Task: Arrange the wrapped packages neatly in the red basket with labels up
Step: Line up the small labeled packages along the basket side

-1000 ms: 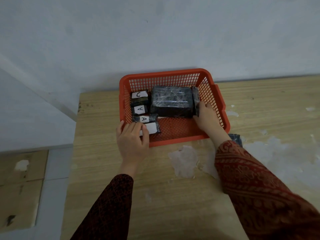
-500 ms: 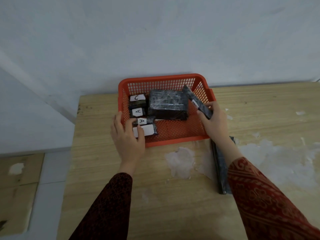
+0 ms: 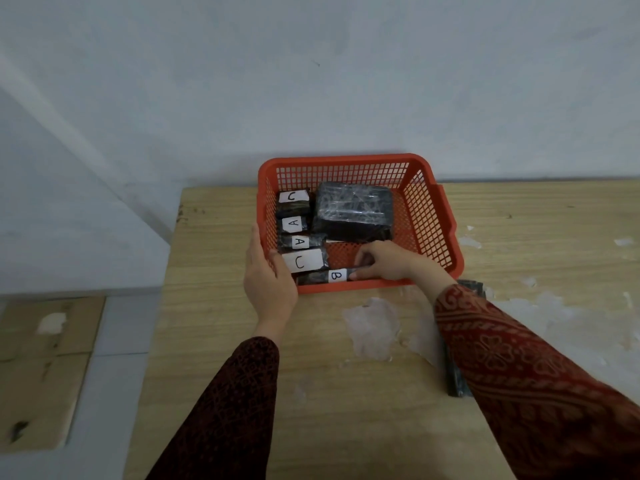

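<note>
The red basket [image 3: 433,216] sits on the wooden table [image 3: 536,220] against the wall, holding a row of labelled packages beside one large wrapped package [image 3: 353,211]. The left hand [image 3: 268,282] grips the basket's near-left corner, while the right hand [image 3: 384,259] pinches the slim B-labelled package [image 3: 327,276] lying along the front wall. Another dark package [image 3: 457,375] lies on the table, mostly hidden under the right sleeve [image 3: 519,368].

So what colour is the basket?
The basket is red-orange, with mesh walls. It shows in the head view, the only one here.

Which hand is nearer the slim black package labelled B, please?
Right. The right hand grips the slim B package at its end; the left hand holds the red basket's near-left corner.
</note>
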Available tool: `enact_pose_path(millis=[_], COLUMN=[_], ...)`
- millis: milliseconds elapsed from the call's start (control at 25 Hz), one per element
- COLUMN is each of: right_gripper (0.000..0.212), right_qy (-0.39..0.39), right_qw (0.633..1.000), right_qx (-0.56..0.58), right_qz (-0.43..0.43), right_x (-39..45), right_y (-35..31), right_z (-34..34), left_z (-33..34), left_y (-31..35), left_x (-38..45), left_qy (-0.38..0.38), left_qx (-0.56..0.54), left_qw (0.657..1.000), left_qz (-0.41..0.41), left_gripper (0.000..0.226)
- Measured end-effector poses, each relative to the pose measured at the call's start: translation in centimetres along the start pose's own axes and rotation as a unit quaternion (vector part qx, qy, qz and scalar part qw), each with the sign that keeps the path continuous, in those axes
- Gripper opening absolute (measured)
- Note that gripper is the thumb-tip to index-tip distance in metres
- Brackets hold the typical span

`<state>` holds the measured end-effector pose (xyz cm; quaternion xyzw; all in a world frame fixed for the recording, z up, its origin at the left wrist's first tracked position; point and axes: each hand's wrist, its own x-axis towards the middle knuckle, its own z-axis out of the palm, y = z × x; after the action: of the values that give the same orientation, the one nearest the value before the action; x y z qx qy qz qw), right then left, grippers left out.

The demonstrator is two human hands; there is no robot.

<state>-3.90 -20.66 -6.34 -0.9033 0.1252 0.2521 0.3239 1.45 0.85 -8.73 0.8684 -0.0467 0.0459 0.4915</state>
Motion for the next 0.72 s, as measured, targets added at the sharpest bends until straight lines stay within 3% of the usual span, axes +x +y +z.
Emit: enact_pose_path(millis=[360, 440, 560, 720], right_gripper=[0.031, 0.023, 0.020, 0.057], right_qy=[0.031, 0.126, 0.331, 0.352], right_qw=[0.999, 0.991, 0.934, 0.932], right_qx=[0.019, 0.034, -0.047, -0.077], right_qz=[0.004, -0.041, -0.127, -0.026], right_x=[2.0, 1.4, 0.8, 1.0], right_y=[-1.7, -1.9, -1.8, 0.0], right_z=[2.3, 2.5, 1.8, 0.3], left_z=[0.2, 0.1, 0.0, -0.4], left_y=[-0.4, -0.4, -0.5, 0.2], left_x=[0.1, 0.1, 0.1, 0.1], left_qy=[0.007, 0.004, -0.001, -0.008], left_qx=[0.001, -0.001, -0.002, 0.076], left_qw=[1.000, 1.000, 1.000, 0.997], left_qz=[0.017, 0.019, 0.026, 0.020], left_gripper=[0.050, 0.050, 0.051, 0.051])
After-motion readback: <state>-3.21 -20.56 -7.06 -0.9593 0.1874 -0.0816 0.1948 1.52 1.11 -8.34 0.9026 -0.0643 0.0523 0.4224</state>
